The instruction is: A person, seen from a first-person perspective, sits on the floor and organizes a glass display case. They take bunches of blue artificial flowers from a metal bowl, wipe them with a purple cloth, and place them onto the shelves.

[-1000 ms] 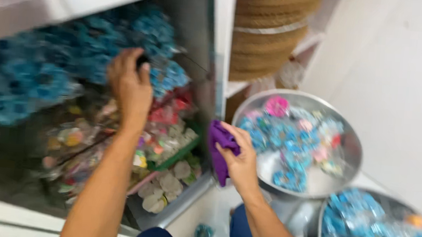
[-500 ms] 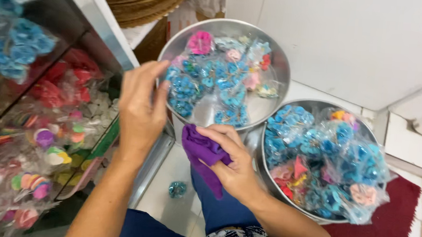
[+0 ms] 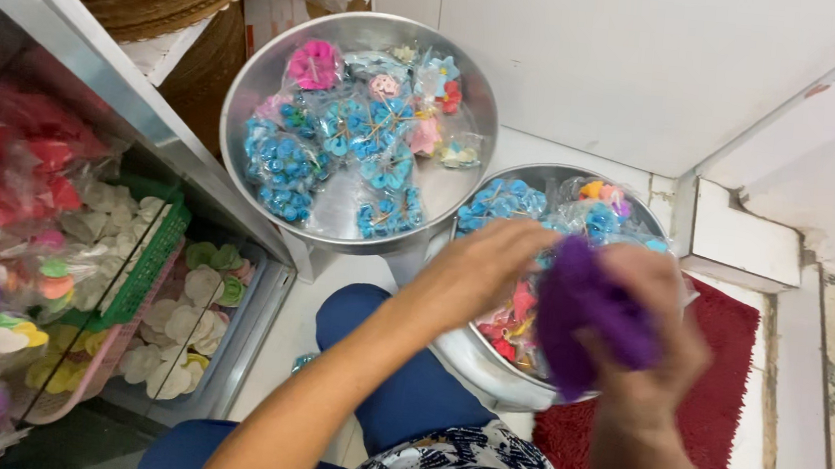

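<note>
Purple cloth (image 3: pixel 585 307), soft and bunched, sits clenched in my right hand (image 3: pixel 642 351) near centre-right, over the near metal bowl (image 3: pixel 486 369). I judge it light and limp, no stiff edge, so best gripped as a wad, as now; pinching a corner would let it droop. Left hand (image 3: pixel 479 269) hovers just left of it, fingers curled, blurred; can't tell if it grips anything. Under both hands the near bowl holds clear packets of blue flowers (image 3: pixel 505 200), likely slippery film, crushable. Farther left, a second metal bowl (image 3: pixel 250 92) with more packets (image 3: pixel 289 160). Red mat (image 3: pixel 723 388) lies right of the near bowl.
</note>
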